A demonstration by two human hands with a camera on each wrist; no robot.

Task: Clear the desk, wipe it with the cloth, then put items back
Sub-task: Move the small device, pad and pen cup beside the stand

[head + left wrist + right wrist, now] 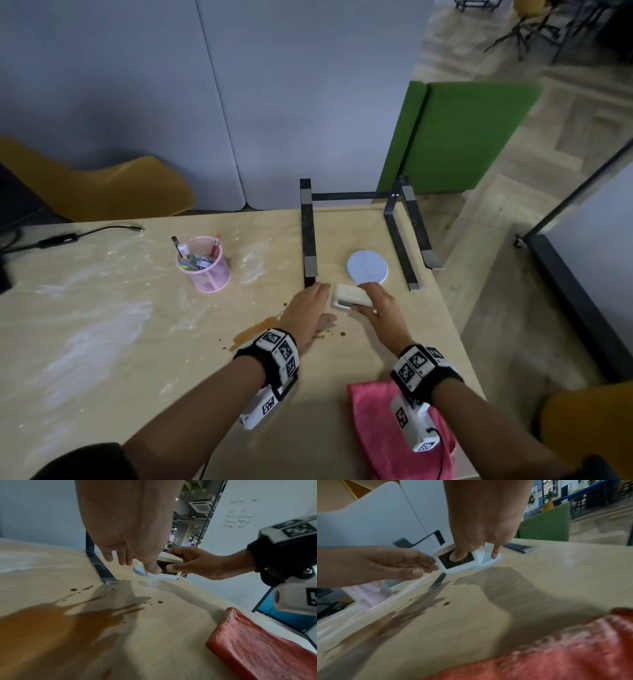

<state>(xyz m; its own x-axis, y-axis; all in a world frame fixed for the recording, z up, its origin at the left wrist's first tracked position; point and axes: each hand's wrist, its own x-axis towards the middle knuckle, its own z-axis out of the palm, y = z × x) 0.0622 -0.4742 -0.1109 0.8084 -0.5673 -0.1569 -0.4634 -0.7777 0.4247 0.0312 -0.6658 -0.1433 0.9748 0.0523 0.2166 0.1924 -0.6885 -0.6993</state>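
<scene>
A small white device with a dark screen (349, 295) is lifted just above the desk (102, 342), in front of a round pale-blue disc (367, 267). My right hand (368, 303) grips the device (453, 570), thumb on the screen and fingers over its top. My left hand (318, 299) hovers right beside it with straight fingers, fingertips (433, 566) almost at its left edge, holding nothing. A folded pink cloth (376, 421) lies at the near right under my right wrist. A brown spill (42, 628) spreads below my left wrist.
A black laptop stand (310, 240) frames the disc at the far right corner. A pink mesh pen cup (205, 270) with several pens stands mid-desk. White smears streak the left half. A black cable (58, 238) lies far left. The desk's right edge (455, 325) is close.
</scene>
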